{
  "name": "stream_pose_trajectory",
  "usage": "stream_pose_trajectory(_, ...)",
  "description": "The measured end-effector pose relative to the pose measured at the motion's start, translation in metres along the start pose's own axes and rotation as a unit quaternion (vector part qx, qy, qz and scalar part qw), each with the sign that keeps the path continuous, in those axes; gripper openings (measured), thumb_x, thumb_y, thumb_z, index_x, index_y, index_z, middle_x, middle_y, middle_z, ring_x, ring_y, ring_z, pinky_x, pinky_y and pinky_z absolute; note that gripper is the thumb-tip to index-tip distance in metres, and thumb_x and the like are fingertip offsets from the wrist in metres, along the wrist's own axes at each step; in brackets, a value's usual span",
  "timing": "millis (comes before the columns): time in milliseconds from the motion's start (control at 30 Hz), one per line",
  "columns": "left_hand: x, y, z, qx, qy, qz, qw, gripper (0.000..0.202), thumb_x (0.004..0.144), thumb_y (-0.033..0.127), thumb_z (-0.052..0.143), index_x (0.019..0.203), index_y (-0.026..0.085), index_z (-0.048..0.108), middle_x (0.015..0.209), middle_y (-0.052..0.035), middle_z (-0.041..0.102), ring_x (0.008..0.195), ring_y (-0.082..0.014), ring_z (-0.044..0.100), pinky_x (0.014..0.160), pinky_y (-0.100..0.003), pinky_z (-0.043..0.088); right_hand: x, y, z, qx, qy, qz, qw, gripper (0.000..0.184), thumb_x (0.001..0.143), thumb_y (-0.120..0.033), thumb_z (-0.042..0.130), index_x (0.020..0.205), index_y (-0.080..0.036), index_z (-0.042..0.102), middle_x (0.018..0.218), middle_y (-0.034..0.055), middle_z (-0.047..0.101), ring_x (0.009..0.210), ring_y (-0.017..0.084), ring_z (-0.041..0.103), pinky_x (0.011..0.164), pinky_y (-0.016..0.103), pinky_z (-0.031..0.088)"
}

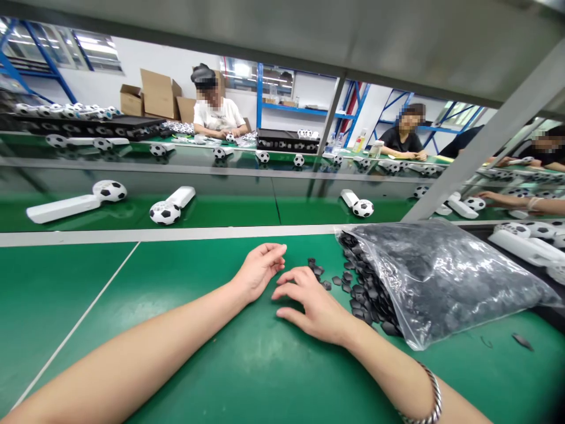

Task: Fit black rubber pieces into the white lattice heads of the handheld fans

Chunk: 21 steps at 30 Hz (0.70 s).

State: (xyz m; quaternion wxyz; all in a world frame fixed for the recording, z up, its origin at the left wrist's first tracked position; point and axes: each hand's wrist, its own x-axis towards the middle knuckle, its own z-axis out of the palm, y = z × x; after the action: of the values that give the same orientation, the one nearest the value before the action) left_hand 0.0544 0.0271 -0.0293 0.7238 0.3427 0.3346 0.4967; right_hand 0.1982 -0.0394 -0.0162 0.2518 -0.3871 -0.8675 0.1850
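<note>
Your fingers are released, gripping nothing: your left hand curls loosely, and your right hand lies spread, its fingertips low by the bench. Small black pieces lie scattered just beside the right hand, at the mouth of a clear plastic bag packed with more. Keep your fingers low; thin pieces like these lift best singly. Around you stretches the green bench, and past its edge, white-handled footballs sit on a green belt.
</note>
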Motion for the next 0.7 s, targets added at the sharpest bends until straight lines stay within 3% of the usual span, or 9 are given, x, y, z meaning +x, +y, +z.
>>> stream_pose_trajectory(100,0.0,0.0,0.0,0.006,-0.001,-0.001,1.0,0.031,0.058,0.024,0.077,0.077,0.013,0.056,0.065,0.0025,0.055,0.058,-0.0059,0.052,0.06,-0.019,0.043,0.0,0.003,-0.003,-0.115,-0.036,0.033,0.992,0.006,0.082,-0.024,0.059,0.087,-0.021,0.058,0.095,0.0026,0.054,0.095,0.018,0.045,0.085,0.032,0.037)
stream_pose_trajectory(200,0.0,-0.002,0.0,0.022,-0.005,0.009,1.0,0.032,0.058,0.024,0.076,0.08,0.013,0.056,0.066,0.0024,0.056,0.059,-0.006,0.052,0.061,-0.02,0.043,0.002,0.014,-0.01,-0.247,-0.028,0.128,0.96,0.004,0.084,-0.02,0.055,0.081,-0.018,0.056,0.087,0.0044,0.055,0.084,0.02,0.049,0.073,0.032,0.039)
stream_pose_trajectory(300,-0.002,-0.005,0.001,0.046,-0.01,0.027,0.999,0.031,0.058,0.023,0.077,0.08,0.013,0.057,0.066,0.003,0.055,0.059,-0.0059,0.051,0.059,-0.02,0.041,0.002,0.021,-0.014,-0.306,-0.014,0.169,0.937,0.002,0.083,-0.018,0.055,0.084,-0.017,0.056,0.088,0.0059,0.055,0.083,0.022,0.05,0.069,0.033,0.038)
stream_pose_trajectory(433,-0.007,-0.009,0.003,0.149,-0.055,0.073,0.985,0.031,0.055,0.019,0.077,0.077,0.012,0.057,0.066,0.0039,0.053,0.061,-0.0058,0.048,0.06,-0.019,0.038,0.001,0.02,-0.011,-0.238,0.024,0.138,0.961,0.013,0.082,-0.018,0.056,0.094,-0.018,0.054,0.092,0.0066,0.054,0.087,0.022,0.05,0.073,0.033,0.039)
stream_pose_trajectory(500,-0.008,-0.01,0.003,0.192,-0.079,0.087,0.974,0.031,0.056,0.022,0.077,0.077,0.012,0.057,0.065,0.0044,0.052,0.062,-0.0062,0.047,0.061,-0.02,0.038,0.002,0.019,-0.008,-0.186,0.038,0.121,0.974,0.01,0.082,-0.019,0.055,0.091,-0.018,0.053,0.09,0.0066,0.054,0.087,0.022,0.05,0.074,0.033,0.039)
stream_pose_trajectory(567,-0.006,-0.01,0.002,0.192,-0.078,0.087,0.974,0.032,0.056,0.025,0.077,0.076,0.013,0.055,0.064,0.0047,0.052,0.061,-0.0066,0.047,0.061,-0.021,0.038,0.002,0.018,-0.007,-0.124,0.043,0.105,0.986,0.004,0.083,-0.021,0.055,0.083,-0.019,0.052,0.084,0.0051,0.054,0.083,0.021,0.051,0.072,0.032,0.04)
stream_pose_trajectory(700,-0.003,-0.012,0.001,0.153,-0.046,0.086,0.983,0.039,0.053,0.031,0.078,0.076,0.013,0.053,0.065,0.0037,0.053,0.061,-0.007,0.048,0.062,-0.022,0.038,0.001,0.016,-0.004,0.0,0.002,0.086,0.996,0.016,0.084,-0.03,0.052,0.071,-0.022,0.049,0.072,0.0018,0.054,0.066,0.018,0.051,0.059,0.028,0.037)
